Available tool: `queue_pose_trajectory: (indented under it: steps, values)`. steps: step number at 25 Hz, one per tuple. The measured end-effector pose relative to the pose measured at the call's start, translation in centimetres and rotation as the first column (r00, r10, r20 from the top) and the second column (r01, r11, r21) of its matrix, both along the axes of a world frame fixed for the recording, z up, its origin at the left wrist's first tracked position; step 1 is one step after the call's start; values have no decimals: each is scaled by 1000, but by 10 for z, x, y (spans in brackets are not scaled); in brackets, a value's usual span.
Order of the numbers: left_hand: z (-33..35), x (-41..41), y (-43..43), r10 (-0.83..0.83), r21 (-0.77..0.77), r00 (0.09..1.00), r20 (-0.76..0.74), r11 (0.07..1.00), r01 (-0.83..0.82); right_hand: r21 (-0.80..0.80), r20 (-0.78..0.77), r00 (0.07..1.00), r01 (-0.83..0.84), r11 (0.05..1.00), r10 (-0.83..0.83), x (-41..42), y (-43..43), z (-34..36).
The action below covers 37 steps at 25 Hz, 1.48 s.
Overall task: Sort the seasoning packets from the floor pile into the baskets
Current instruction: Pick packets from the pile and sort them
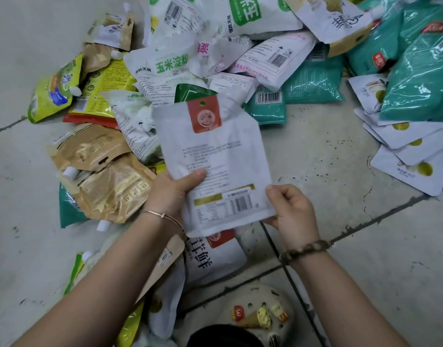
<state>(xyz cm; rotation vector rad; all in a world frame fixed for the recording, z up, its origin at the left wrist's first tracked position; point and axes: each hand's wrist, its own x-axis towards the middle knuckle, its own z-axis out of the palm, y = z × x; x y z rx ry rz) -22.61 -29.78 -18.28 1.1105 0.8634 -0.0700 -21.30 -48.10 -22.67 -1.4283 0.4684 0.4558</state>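
Note:
I hold a white seasoning packet (215,156) with a red label at its top and a barcode near its bottom, lifted above the floor. My left hand (174,191) grips its lower left edge, thumb on the printed back. My right hand (291,211) pinches its lower right corner. Behind and to the left spreads the pile of packets (190,53): white starch bags with green print, brown spouted pouches (107,181), yellow-green pouches (52,91). No basket is in view.
Teal bags (420,71) lie at the upper right, with several white packets bearing green dots (415,156) below them. Another white packet (210,259) lies under my arms. A pale clog with charms (260,314) is at the bottom. Grey tiled floor (328,151) surrounds everything.

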Motion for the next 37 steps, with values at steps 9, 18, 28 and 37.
queue_pose_trajectory:
  steps: [9,18,28,37]
  values:
    - [0,7,51,178,320,982,64,928,-189,-411,-262,674,-726,552,691,-39,38,-41]
    - [-10,10,32,114,365,993,15,924,-111,-632,-3,962,-213,745,273,61,-19,-28]
    - [-39,2,7,59,306,997,-50,951,-41,-279,-190,917,293,915,-351,54,-55,-49]
    - [-51,-7,2,52,257,999,-9,965,-48,-97,-290,957,-54,994,24,-17,-30,-42]
